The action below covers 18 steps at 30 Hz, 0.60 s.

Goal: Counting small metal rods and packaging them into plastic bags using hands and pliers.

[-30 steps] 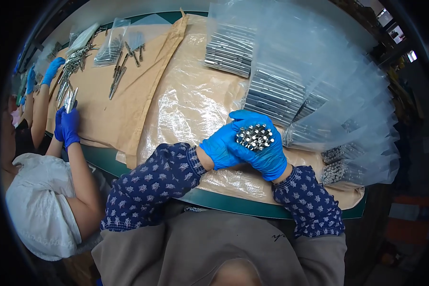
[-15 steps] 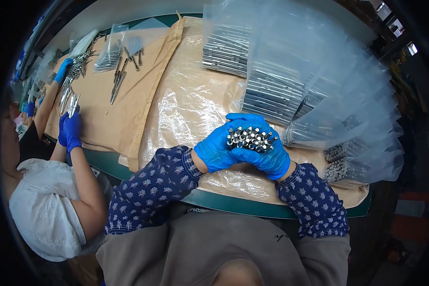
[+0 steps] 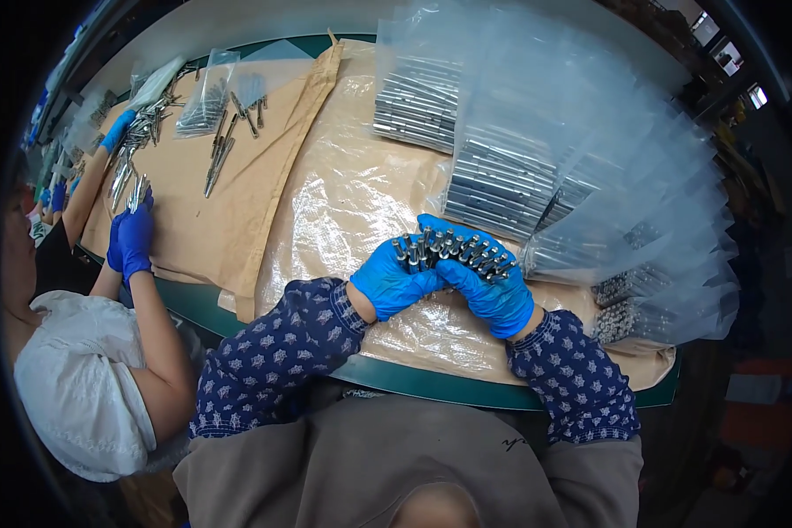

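Observation:
Both my hands, in blue gloves, are wrapped round a bundle of metal rods (image 3: 453, 249) over the table's front part. The rods' silvery ends point up toward me, fanned in a wide row; their lower lengths are hidden by the gloves. My left hand (image 3: 394, 283) grips the left end of the bundle. My right hand (image 3: 495, 295) closes round the right side, its thumb across the front. Just beyond and to the right lie clear plastic bags (image 3: 502, 180) filled with similar rods.
Brown sheeting under clear film (image 3: 326, 194) covers the green-edged table (image 3: 431, 385). At left a co-worker's purple-gloved hands (image 3: 132, 238) hold several rods. Loose rods (image 3: 220, 154) and a small filled bag (image 3: 207, 104) lie farther back. More bags (image 3: 634, 317) fan along the right edge.
The bundle has spread from a compact cluster into a wider row, and its ends tip more toward the far side. My left hand has shifted slightly left and down.

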Each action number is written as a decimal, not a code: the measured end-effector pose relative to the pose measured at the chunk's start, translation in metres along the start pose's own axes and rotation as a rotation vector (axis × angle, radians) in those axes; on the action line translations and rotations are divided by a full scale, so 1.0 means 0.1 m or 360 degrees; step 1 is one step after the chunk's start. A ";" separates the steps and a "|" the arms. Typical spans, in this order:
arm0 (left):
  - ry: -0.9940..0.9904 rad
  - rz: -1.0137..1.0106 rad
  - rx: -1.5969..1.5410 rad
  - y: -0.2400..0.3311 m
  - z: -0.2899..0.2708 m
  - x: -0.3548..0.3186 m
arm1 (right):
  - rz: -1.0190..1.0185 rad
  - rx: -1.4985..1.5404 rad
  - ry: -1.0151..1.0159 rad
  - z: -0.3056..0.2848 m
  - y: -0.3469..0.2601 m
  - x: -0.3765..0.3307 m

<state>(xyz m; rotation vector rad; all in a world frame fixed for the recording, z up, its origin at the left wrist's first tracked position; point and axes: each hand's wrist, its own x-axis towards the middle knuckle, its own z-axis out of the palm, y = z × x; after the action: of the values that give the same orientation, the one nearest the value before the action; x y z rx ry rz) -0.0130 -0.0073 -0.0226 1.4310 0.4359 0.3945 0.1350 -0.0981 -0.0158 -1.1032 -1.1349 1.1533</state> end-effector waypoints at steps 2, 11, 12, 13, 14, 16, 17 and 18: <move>0.0034 0.0024 -0.0004 -0.03 0.02 -0.02 | -0.0064 0.0113 0.0070 0.06 0.00 0.01; 0.0401 0.0053 -0.0475 0.02 0.10 0.06 | -0.0138 0.0069 0.0259 -0.02 0.09 0.06; 0.0401 0.0045 -0.0562 -0.05 0.06 0.10 | -0.0165 -0.0007 0.0282 -0.02 0.07 0.06; 0.0400 0.0036 -0.0648 -0.03 0.05 0.11 | -0.0192 -0.0081 0.0307 -0.01 0.03 0.06; 0.0466 -0.0015 -0.0576 0.00 0.01 0.07 | -0.0278 -0.0166 0.0347 -0.01 -0.02 0.03; 0.0467 -0.0184 -0.1000 0.15 -0.05 0.03 | -0.0436 -0.0085 0.0273 0.00 0.00 0.05; 0.0508 -0.0214 -0.1158 0.20 -0.07 0.01 | -0.0593 0.0000 0.0199 0.01 -0.01 0.06; 0.0409 -0.0188 -0.1395 0.11 -0.18 -0.01 | -0.0518 -0.0348 0.0159 -0.02 -0.08 0.03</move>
<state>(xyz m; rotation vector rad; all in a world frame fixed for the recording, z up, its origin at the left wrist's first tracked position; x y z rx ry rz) -0.0233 0.0082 -0.0131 0.5033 0.4686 0.5839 0.1379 -0.0961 -0.0080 -1.0792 -1.3272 0.7266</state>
